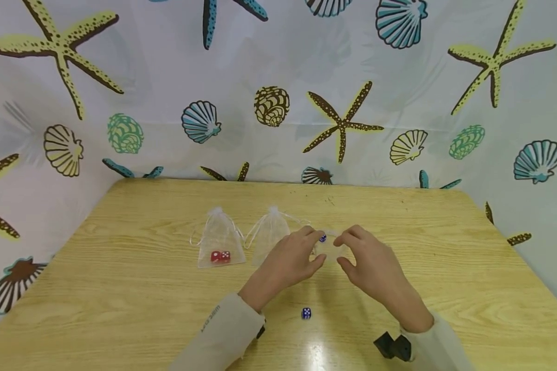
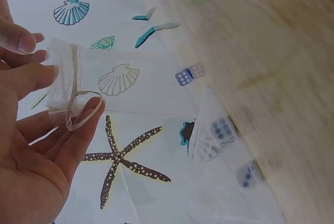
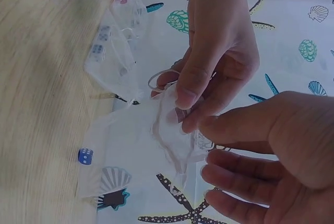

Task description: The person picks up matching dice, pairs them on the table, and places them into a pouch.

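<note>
My left hand [image 1: 288,260] pinches the mouth of a sheer white drawstring pouch [image 3: 117,145] between thumb and fingers; its cord loops over the fingertips in the left wrist view. Low inside this pouch sits one blue die [image 2: 183,77]. Across from it, my right hand [image 3: 271,156] has bent, parted fingers close to the pouch's mouth, thumb and index finger apart; whether a fingertip touches the fabric I cannot tell. Nearer the person, a loose blue die [image 1: 306,313] lies on the wooden table [image 1: 144,309].
Left of the hands lies a second sheer pouch [image 1: 271,226], partly behind my left hand, with two blue dice [image 3: 97,51] inside. Farther left, another pouch [image 1: 218,232] holds two red dice [image 1: 220,256]. A shell-patterned cloth [image 1: 241,62] hangs along the table's back and sides.
</note>
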`<state>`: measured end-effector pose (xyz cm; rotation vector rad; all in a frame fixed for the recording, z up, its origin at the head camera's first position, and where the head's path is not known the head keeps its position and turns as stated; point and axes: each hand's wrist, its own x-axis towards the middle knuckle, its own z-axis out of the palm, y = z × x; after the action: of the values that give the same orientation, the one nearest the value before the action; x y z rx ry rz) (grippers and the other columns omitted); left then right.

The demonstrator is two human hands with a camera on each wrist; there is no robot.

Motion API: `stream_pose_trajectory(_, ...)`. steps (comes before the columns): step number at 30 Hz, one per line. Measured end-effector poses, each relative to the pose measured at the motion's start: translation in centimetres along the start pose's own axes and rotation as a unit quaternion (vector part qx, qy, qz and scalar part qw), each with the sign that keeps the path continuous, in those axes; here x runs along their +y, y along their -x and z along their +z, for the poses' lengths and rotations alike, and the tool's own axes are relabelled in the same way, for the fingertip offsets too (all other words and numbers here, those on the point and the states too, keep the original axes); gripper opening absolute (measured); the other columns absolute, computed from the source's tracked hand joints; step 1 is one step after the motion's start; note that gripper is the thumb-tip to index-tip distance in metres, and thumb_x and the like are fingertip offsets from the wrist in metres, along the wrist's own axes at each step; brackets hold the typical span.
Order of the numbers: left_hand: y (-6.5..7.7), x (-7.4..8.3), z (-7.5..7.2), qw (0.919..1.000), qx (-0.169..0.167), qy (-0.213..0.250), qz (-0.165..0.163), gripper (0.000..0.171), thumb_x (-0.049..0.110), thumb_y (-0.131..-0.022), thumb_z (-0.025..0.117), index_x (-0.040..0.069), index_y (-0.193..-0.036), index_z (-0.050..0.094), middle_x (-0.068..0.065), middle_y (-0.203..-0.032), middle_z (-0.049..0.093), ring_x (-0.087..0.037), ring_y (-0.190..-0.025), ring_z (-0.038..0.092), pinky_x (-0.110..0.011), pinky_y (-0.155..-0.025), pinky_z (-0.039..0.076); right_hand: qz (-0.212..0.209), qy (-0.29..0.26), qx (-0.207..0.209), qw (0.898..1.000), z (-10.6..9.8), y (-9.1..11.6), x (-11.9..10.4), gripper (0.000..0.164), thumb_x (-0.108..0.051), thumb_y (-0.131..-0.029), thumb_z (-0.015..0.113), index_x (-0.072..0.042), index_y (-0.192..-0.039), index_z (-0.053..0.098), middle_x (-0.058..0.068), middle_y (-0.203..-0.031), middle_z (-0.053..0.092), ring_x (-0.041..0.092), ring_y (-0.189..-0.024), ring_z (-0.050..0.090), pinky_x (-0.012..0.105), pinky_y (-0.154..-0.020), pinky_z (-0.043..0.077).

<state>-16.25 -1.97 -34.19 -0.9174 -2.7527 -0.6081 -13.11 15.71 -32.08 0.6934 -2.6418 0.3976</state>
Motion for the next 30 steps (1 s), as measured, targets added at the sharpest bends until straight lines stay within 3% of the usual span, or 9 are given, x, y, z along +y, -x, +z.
stream_pose_trajectory(6,-0.1,-0.2,-0.1,1.0,0.001,0.002,-0.002,0.041,0.021,-0.091,0.064,0.002,-0.127,0.058,-0.011,-0.114,0.063,-0.019,-0.083,0.065,-0.028,-0.069,0.053,-0.009,-0.018,-0.009,1.0,0.0,0.6,-0.2,0.026,-0.005,-0.074,0.079,-0.008,-0.096,0.067,0.004,-0.098,0.061,0.017,-0.073,0.062,0.023,-0.056,0.049)
stream_pose_trajectory(11,0.0,-0.4,0.0,1.0,0.004,0.004,-0.001,0.042,0.021,-0.091,0.064,0.002,-0.128,0.057,-0.011,-0.114,0.063,-0.019,-0.082,0.064,-0.029,-0.068,0.053,-0.013,-0.065,-0.047,0.997,0.2,1.2,-0.6,0.025,-0.004,-0.075,0.078,-0.009,-0.096,0.067,0.0,-0.093,0.062,0.016,-0.078,0.062,0.022,-0.063,0.051)
stream_pose_trajectory(20,0.1,-0.4,0.0,1.0,0.004,0.008,0.001,0.043,0.021,-0.091,0.064,0.002,-0.128,0.056,-0.011,-0.114,0.062,-0.018,-0.078,0.063,-0.027,-0.065,0.051,-0.028,-0.148,-0.142,0.978,1.8,1.8,-1.4,0.018,-0.005,-0.078,0.075,-0.006,-0.094,0.067,0.002,-0.083,0.064,0.01,-0.072,0.056,0.02,-0.064,0.047)
stream_pose_trajectory(30,0.1,-0.1,0.0,1.0,-0.003,0.003,-0.007,0.042,0.022,-0.092,0.063,0.003,-0.129,0.056,-0.012,-0.119,0.062,-0.02,-0.085,0.065,-0.031,-0.072,0.054,-0.019,-0.183,-0.189,0.964,3.4,1.9,-2.0,0.016,-0.002,-0.079,0.072,-0.002,-0.094,0.067,0.001,-0.079,0.064,0.009,-0.07,0.056,0.019,-0.062,0.046)
